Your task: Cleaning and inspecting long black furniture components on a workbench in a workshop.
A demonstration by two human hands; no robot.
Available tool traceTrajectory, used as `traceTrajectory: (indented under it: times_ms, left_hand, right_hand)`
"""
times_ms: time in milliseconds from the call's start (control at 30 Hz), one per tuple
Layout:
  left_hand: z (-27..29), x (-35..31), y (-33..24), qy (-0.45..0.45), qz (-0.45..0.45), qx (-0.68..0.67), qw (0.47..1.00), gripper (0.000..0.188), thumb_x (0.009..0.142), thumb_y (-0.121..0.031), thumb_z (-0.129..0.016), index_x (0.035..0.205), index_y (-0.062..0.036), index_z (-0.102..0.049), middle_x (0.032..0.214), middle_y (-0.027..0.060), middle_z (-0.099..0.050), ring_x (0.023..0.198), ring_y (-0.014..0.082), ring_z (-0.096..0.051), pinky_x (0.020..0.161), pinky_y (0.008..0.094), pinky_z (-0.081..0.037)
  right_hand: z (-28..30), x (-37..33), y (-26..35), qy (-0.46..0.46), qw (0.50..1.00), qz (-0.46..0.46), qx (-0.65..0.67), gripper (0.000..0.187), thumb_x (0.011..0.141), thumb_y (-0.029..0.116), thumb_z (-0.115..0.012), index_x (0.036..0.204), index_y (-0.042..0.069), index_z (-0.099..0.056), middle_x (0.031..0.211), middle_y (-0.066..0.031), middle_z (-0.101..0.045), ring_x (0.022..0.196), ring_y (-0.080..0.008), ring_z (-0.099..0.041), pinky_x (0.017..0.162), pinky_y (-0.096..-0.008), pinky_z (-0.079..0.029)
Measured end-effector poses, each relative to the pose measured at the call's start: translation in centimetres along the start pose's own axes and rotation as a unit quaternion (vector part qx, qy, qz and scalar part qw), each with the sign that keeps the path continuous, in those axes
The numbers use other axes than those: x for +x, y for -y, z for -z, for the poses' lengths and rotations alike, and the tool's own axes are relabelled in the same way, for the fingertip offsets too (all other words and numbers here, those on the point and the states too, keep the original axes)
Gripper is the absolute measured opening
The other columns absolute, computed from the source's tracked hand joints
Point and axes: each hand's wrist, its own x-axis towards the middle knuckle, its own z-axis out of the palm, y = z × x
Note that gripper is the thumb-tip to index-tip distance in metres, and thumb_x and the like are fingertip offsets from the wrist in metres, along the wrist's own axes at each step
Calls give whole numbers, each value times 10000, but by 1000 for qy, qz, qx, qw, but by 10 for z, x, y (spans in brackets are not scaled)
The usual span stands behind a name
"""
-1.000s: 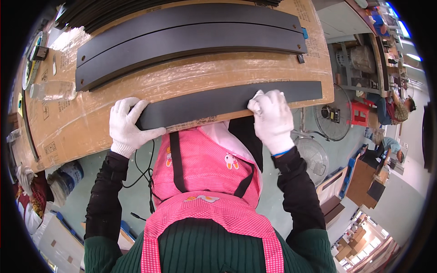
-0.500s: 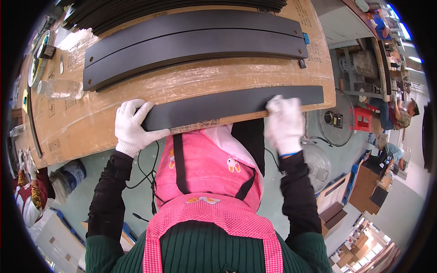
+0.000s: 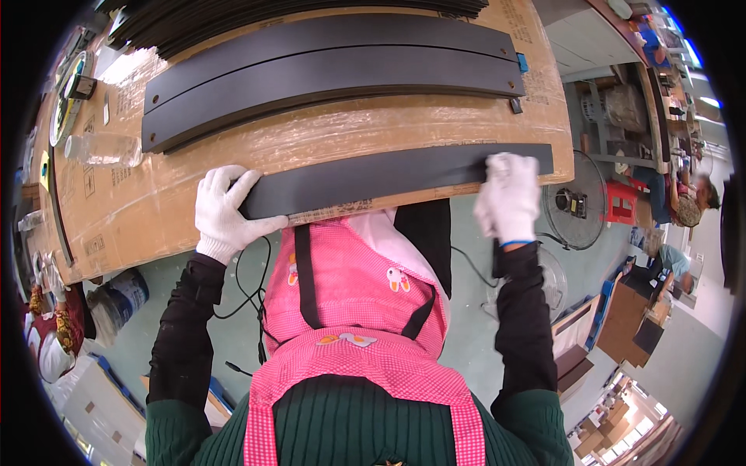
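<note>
While the left hand (image 3: 228,213), thumb spread wide, braces the black strip (image 3: 373,175) along the cardboard (image 3: 311,133)'s near edge, the right hand (image 3: 509,196), finger grip unclear, seemingly rubs; the next stroke needs steadiness.

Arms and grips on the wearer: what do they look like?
Left grip and right grip: white knit gloves, with a blue edge at the right cuff. Black oversleeves cover the forearms; dark green sleeves show above them.
</note>
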Motion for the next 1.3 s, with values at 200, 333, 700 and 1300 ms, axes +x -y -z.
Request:
traceTrajectory:
  times_ms: [200,333,700,1300]
  left_hand:
    - [1,0,-1,18,14,-4,1000,727,506,-409,-934,1125,-83,-738,1111,98,-652,1069,334,-622,962,477,-495]
    - [-3,-1,-1,12,8,-14,1000,733,509,-409,-932,1134,-81,-736,1118,96,-650,1073,332,-622,972,477,-493]
    - [2,-2,0,27,17,2,999,753,518,-420,-932,1158,-82,-727,1123,101,-646,1089,339,-618,987,483,-490]
    - [2,-5,-1,18,11,19,1000,733,528,-460,-932,1142,-110,-737,1107,73,-652,1077,307,-628,961,460,-495]
  right_hand:
    - [-23,-21,43,-29,960,274,-38,98,891,152,-603,897,223,-671,922,-31,-592,937,-276,-550,807,-462,-457]
    - [-47,-59,90,45,952,295,71,39,866,156,-606,893,185,-610,946,-43,-576,929,-263,-554,786,-447,-435]
    - [-1,-28,48,-59,939,300,-154,100,855,124,-645,952,134,-623,960,-107,-546,964,-325,-579,841,-456,-513]
    - [5,14,-9,83,988,127,39,175,907,128,-622,1077,131,-662,1093,-97,-591,1034,-346,-615,844,-477,-548]
